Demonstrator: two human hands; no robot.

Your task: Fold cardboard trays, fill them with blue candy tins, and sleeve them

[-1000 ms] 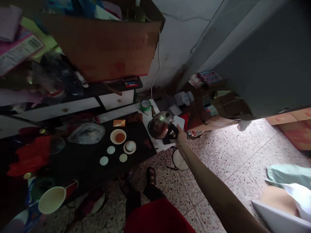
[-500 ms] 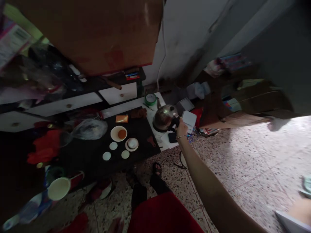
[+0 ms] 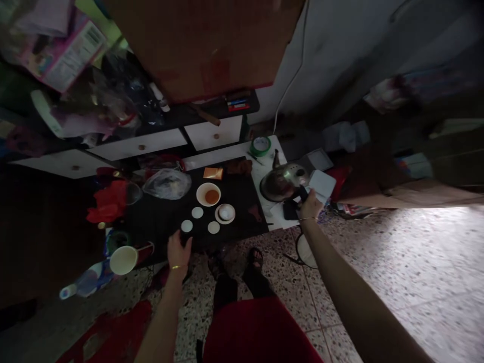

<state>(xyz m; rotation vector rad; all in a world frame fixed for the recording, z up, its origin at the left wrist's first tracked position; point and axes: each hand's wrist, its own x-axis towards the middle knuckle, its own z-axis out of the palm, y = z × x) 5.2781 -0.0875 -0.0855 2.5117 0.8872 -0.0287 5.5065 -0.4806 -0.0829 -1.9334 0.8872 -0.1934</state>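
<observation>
My right hand (image 3: 310, 205) is wrapped round the black handle of a metal kettle (image 3: 282, 181), which stands on the white right end of the low table (image 3: 242, 237). My left hand (image 3: 179, 251) is at the table's front edge, fingers apart, just below a small white cup (image 3: 186, 226). Another small cup (image 3: 197, 212) and a third one (image 3: 214, 227) are close by. Behind them is a white bowl (image 3: 203, 194) with something orange in it. A small lidded bowl (image 3: 226, 214) rests on a saucer to the right.
Green tape (image 3: 260, 146) lies behind the kettle, an orange packet (image 3: 213, 173) behind the bowl. A plastic bag (image 3: 168, 184), red bag (image 3: 109, 201) and large paper cup (image 3: 123, 260) are at the left. A dark phone (image 3: 290, 210) is near my right hand.
My left hand has come up from the bottom of the view to the table's front edge near the small cups. My right hand still holds the kettle handle. The view has shifted left.
</observation>
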